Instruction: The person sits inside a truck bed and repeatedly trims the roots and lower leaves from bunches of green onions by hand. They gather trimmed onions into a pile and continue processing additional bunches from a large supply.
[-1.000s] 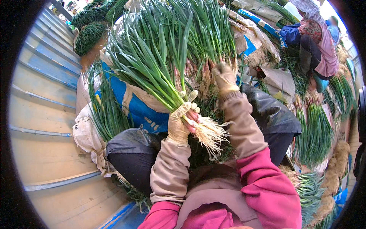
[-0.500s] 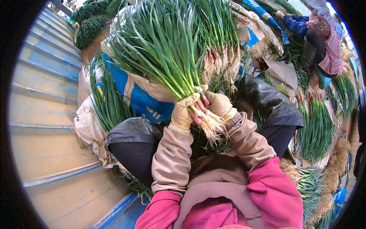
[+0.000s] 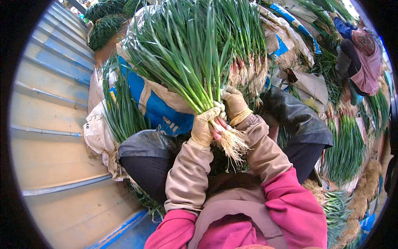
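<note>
A thick bunch of green onions [image 3: 201, 89], with long green leaves, reddish lower stems and pale stringy roots, is held upright before my lap. My left hand [image 3: 204, 126], in a thin yellowish glove, is closed round its lower stems from the left. Gloved alike, my right hand [image 3: 236, 106] grips it from the right, slightly higher; its fingertips are partly hidden by the stems. The roots hang below both hands, and the leaves fan out away from me over a pile.
More green onions [image 3: 246, 50] lie on a white and blue sack [image 3: 163, 114] ahead. Further bundles [image 3: 346, 141] lie at right, near another person [image 3: 367, 62]. At left stands a ribbed metal wall [image 3: 58, 153]. My bent knees [image 3: 143, 145] flank the bunch.
My right hand has shifted up along the stems, while my left hand and the roots have moved slightly down and right. The view has shifted a little, and the other person sits further right.
</note>
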Demonstrator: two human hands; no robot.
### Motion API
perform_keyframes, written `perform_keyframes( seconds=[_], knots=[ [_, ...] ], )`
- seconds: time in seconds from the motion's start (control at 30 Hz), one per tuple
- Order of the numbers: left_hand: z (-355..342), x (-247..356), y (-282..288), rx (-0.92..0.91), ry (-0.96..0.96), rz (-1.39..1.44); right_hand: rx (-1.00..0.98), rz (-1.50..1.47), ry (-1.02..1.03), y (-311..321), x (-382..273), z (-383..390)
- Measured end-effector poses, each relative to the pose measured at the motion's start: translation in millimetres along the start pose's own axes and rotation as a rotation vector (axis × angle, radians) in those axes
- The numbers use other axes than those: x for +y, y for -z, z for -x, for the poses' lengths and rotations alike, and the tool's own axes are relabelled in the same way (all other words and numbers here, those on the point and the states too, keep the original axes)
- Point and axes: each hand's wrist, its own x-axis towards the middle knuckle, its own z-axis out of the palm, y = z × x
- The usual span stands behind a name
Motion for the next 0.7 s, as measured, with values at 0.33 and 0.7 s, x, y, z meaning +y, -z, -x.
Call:
perform_keyframes(
  seconds=[0.33, 0.7],
  knots=[
    [6, -2, 8, -0.106, 0.109, 0.122, -0.125, -0.127, -0.132, 38, 24, -28],
    [10, 2, 7, -0.256, 0.303, 0.345, -0.576, -0.441, -0.121, 21, -4, -4]
  ],
)
